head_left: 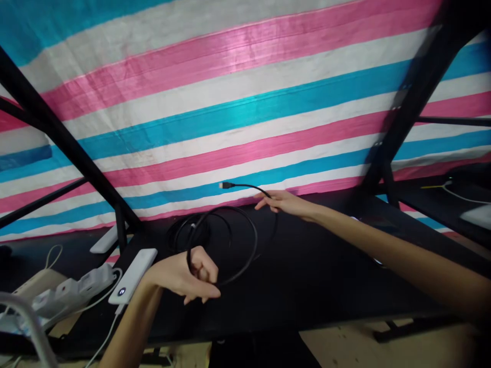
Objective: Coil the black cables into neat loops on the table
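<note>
A black cable (256,236) runs in loops between my two hands above the black table. My left hand (197,276) is closed round part of the loop, fingers curled in. Farther back on the right, my right hand (282,202) pinches the cable near one end. That end sticks out to the left and carries a plug (227,185) with a pale metal tip. More coils of the cable (180,232) lie on the table behind my left hand.
A white power bank (134,276) with a small lit display lies left of my left hand, a white cord plugged in. Beyond it are white power strips (72,294). Black metal frame posts (402,117) stand either side; a striped sheet (238,122) hangs behind the table (314,276).
</note>
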A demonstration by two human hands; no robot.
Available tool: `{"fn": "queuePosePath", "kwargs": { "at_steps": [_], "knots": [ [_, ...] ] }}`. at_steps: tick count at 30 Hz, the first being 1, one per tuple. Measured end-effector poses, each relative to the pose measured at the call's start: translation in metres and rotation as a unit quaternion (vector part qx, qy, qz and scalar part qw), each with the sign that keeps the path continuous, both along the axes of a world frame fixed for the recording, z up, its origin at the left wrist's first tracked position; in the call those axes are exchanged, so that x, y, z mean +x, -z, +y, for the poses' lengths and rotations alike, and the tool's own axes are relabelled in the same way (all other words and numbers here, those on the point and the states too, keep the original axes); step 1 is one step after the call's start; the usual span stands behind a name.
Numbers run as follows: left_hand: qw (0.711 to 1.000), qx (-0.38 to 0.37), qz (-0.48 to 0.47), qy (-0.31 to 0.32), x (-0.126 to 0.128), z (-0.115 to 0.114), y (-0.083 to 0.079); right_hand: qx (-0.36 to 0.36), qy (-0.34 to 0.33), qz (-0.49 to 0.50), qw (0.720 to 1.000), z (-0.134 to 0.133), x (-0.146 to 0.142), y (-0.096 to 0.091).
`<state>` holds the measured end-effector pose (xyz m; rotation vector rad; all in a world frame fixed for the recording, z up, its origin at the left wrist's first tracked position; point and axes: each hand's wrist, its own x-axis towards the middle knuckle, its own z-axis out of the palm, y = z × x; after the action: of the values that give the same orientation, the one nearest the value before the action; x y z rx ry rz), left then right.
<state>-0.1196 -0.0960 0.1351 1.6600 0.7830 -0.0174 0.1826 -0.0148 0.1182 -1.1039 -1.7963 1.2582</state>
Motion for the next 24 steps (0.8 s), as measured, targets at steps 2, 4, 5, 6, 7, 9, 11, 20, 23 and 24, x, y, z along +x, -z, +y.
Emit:
{"fn": "queuePosePath", "kwargs": {
  "at_steps": [2,4,5,6,7,9,11,20,23,24],
  "knots": [
    [0.997,0.005,0.069,0.039,0.017,-0.003,-0.009,0.048,-0.002,-0.015,0.999,0.001,-0.003,-0.012],
    [0.986,0.013,0.146,0.079,0.036,-0.006,-0.018,0.08,-0.038,-0.038,0.995,-0.001,-0.011,-0.024],
    [0.977,0.022,0.189,0.092,0.045,-0.008,-0.022,0.092,-0.066,-0.049,0.992,-0.004,-0.016,-0.029],
    [0.967,0.046,0.229,0.099,0.053,-0.009,-0.024,0.102,-0.096,-0.061,0.988,-0.007,-0.021,-0.033],
    [0.956,0.086,0.262,0.1,0.06,-0.01,-0.026,0.116,-0.124,-0.072,0.983,-0.011,-0.026,-0.036],
    [0.926,0.21,0.302,0.091,0.072,-0.012,-0.027,0.162,-0.16,-0.098,0.969,-0.02,-0.036,-0.04],
    [0.882,0.341,0.314,0.086,0.08,-0.015,-0.027,0.217,-0.159,-0.123,0.955,-0.026,-0.044,-0.04],
    [0.821,0.514,0.245,0.053,0.067,-0.003,-0.034,0.123,-0.134,-0.039,0.982,-0.052,-0.056,-0.045],
    [0.817,0.541,0.201,0.014,0.053,0.012,-0.03,0.116,-0.178,-0.072,0.975,-0.067,-0.058,-0.049],
    [0.822,0.539,0.182,0.009,0.05,0.016,-0.027,0.141,-0.184,-0.105,0.967,-0.07,-0.059,-0.05]
  ]
}}
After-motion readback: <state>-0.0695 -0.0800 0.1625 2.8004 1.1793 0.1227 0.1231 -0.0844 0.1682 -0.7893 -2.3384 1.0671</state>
